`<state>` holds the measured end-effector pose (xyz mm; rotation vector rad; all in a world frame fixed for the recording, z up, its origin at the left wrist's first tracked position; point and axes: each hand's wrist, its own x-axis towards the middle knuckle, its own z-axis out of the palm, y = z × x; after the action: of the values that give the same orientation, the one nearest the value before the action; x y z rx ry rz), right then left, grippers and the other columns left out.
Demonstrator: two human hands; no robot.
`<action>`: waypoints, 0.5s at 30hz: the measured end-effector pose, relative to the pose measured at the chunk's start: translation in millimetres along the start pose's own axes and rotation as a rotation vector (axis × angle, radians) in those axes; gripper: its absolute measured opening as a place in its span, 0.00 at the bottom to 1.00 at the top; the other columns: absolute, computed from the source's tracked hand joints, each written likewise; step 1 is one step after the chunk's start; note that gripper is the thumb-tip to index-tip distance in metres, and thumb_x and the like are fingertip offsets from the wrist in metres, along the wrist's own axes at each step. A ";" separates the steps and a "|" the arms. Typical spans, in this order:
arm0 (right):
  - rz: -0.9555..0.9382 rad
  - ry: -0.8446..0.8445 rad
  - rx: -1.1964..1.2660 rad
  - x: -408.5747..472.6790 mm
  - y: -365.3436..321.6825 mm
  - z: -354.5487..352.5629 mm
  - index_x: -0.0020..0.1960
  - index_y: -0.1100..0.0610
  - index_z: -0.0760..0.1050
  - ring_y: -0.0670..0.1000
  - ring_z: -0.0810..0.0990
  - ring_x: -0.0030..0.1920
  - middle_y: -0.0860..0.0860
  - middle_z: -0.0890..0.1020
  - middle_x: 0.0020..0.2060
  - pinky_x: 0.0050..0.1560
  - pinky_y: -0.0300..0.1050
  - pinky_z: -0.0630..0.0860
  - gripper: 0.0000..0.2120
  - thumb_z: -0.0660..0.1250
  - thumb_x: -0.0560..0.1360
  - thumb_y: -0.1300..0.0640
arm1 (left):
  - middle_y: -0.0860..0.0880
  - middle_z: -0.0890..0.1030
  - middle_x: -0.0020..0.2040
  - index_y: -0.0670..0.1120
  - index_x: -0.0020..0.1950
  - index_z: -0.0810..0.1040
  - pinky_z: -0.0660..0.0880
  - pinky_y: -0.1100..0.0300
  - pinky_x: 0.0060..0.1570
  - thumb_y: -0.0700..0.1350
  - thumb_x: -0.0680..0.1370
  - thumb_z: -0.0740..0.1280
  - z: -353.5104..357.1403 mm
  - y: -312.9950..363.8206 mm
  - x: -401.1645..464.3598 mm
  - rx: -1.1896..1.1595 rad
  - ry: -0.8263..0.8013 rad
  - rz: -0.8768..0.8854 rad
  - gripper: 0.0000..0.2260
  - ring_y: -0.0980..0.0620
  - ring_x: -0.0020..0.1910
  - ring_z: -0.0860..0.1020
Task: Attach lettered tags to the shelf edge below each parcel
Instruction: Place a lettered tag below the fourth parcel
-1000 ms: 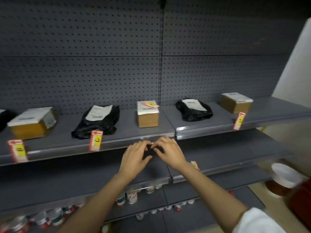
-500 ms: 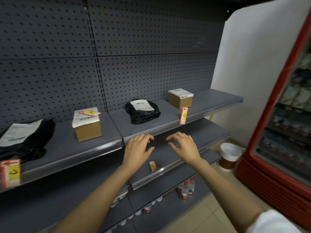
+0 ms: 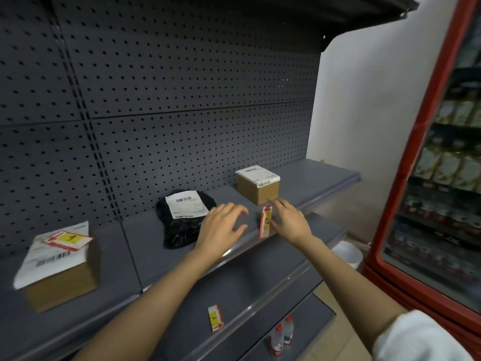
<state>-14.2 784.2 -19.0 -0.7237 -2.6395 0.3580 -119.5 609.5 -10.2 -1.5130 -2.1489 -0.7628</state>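
Both your hands are spread and hold nothing, the tag (image 3: 266, 222) standing on the shelf edge (image 3: 244, 246) between left hand (image 3: 221, 230) and right hand (image 3: 290, 222); looks light, thin, bendy card, so pinch its side edges.

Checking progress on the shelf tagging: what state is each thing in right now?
Left hand: open, empty, above the shelf edge.
Right hand: open, fingertips at the clipped tag.
Clipped tag: upright on the shelf edge.
Loose tag: flat on the left box.
Tag F: lying on the lower shelf.
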 end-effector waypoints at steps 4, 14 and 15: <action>0.022 0.010 0.013 20.5 -4.9 4.0 0.56 0.56 0.74 0.61 0.78 0.55 0.57 0.79 0.56 0.56 0.52 0.71 0.11 0.63 0.76 0.53 | 0.53 0.79 0.49 0.52 0.55 0.73 0.70 0.57 0.51 0.49 0.73 0.69 -7.1 -20.1 -7.4 0.041 0.001 -0.044 0.12 0.52 0.50 0.75; -0.470 0.052 0.506 -2.3 -163.2 7.1 0.49 0.53 0.76 0.52 0.81 0.43 0.50 0.83 0.45 0.45 0.46 0.73 0.05 0.65 0.76 0.52 | 0.49 0.79 0.38 0.49 0.43 0.75 0.66 0.58 0.41 0.47 0.71 0.72 -94.6 -45.5 -132.1 0.296 0.161 -0.398 0.07 0.47 0.41 0.76; -0.516 0.022 0.536 -12.2 -180.3 12.5 0.49 0.52 0.76 0.51 0.81 0.43 0.49 0.83 0.45 0.44 0.45 0.73 0.05 0.65 0.76 0.52 | 0.49 0.78 0.37 0.49 0.42 0.75 0.65 0.58 0.41 0.47 0.71 0.72 -104.9 -45.9 -151.3 0.328 0.164 -0.437 0.07 0.46 0.40 0.76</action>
<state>-88.2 625.3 27.0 0.1204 -2.4169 0.8399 -111.1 421.0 -30.3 -0.8003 -2.3626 -0.6011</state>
